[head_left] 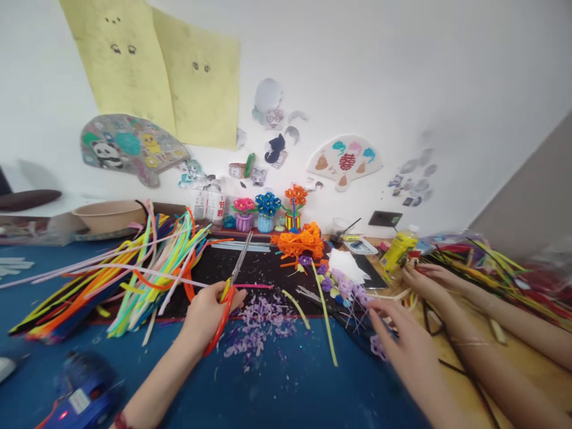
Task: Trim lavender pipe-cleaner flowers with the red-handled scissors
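My left hand (212, 313) is closed on a pair of scissors (222, 319) with orange-red handles, their metal blades pointing up and away. A magenta strip (254, 286) sticks out to the right from beside its fingers. Below lies a scatter of purple fuzzy clippings (252, 330). My right hand (409, 339) reaches with fingers apart to a pile of purple pipe-cleaner flowers (342, 286) on thin stems; whether the fingertips touch one is unclear. A single purple flower (378, 347) shows beside its thumb. Yellow-green pipe cleaners (327, 322) lie between my hands.
Bundles of coloured pipe cleaners (156, 268) fill the left. Orange pieces (299, 241) lie behind, near small potted flowers (266, 217). A blue device (83, 393) with a red light sits front left. Another person's hands (429, 286) work at right beside a yellow bottle (399, 250).
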`<state>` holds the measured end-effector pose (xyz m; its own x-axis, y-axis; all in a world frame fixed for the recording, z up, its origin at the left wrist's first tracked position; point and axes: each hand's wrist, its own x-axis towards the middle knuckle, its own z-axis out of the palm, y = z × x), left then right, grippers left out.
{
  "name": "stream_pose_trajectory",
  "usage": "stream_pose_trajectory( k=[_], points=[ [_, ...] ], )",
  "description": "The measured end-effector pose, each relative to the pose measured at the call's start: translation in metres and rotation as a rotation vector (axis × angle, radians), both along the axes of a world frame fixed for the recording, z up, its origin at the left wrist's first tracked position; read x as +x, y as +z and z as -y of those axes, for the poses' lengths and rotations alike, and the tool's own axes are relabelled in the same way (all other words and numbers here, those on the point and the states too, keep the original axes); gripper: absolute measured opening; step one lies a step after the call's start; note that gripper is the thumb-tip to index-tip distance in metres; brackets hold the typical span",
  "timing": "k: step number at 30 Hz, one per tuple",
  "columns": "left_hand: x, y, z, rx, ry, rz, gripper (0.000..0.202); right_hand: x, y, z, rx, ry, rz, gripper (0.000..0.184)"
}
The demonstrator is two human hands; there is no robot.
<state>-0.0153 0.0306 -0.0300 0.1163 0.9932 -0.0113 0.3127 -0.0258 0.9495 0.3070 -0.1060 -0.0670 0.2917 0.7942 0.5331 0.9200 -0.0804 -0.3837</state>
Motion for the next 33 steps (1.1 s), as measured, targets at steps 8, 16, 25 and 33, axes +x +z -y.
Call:
stream_pose_trajectory(
  k=[8,16,25,33],
  points=[
    [-0.003,0.002,0.003,0.076,0.023,-0.200,0.035,-0.056,-0.002,-0.024,-0.102,0.260,-0.004,0.022],
    [-0.018,-0.001,-0.012,0.318,0.124,-0.520,0.014,-0.093,0.014,-0.064,-0.421,0.168,0.099,0.008],
    [-0.025,0.002,-0.008,0.745,0.057,-1.052,0.024,-0.090,0.003,-0.083,-0.492,0.164,0.083,0.009],
    [-0.022,0.001,-0.011,0.811,0.020,-1.092,0.030,-0.088,0.017,-0.073,-0.368,0.249,0.135,0.012]
  ],
)
